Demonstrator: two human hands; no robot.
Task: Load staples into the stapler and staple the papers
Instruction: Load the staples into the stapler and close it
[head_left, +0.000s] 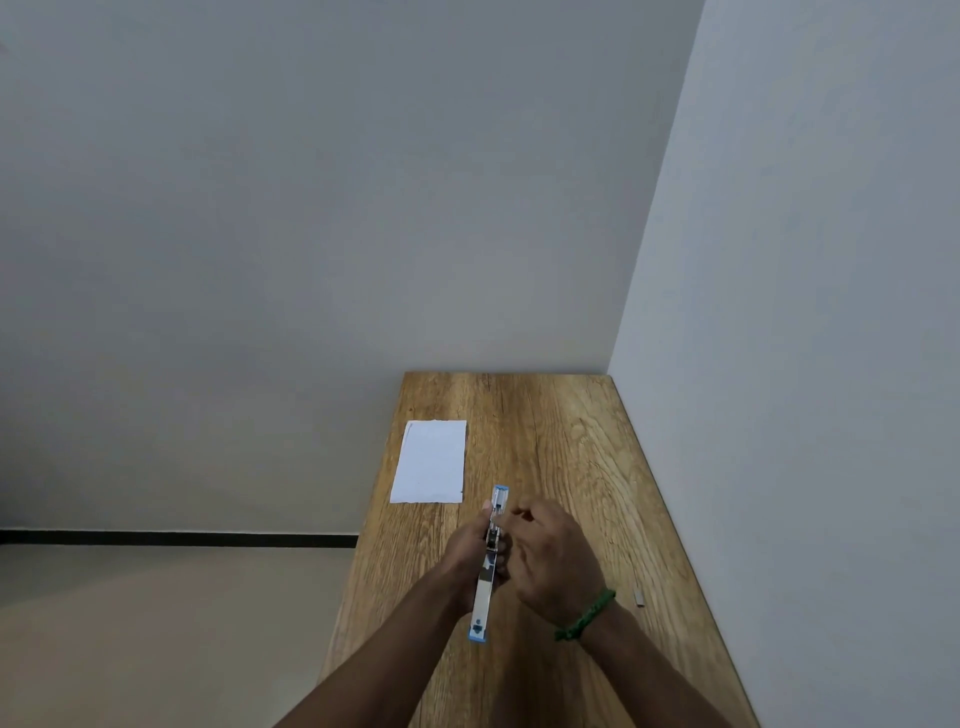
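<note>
Over the near half of the wooden tabletop (561, 441), a person held a stapler (484, 597) swung open into one long line, blue-tipped at both ends, far end pointing away from the body & near end toward it. The left hand (467, 545) gripped it from the left side approx. mid-length, fingers wrapped under & thumb up along the far arm. The right hand (553, 558) sat just beside it on the right, its fingers (522, 515) curled in toward the far arm; whether they pinched anything couldn't be told. A green bracelet (584, 616) circled the right wrist. The papers (430, 462), a white stack, lay flat at the tabletop's left edge, beyond the hands & apart from the stapler. A small grey strip (639, 597), too small to make out, lay on the wood right of the right wrist, near the wall (805, 260)
</note>
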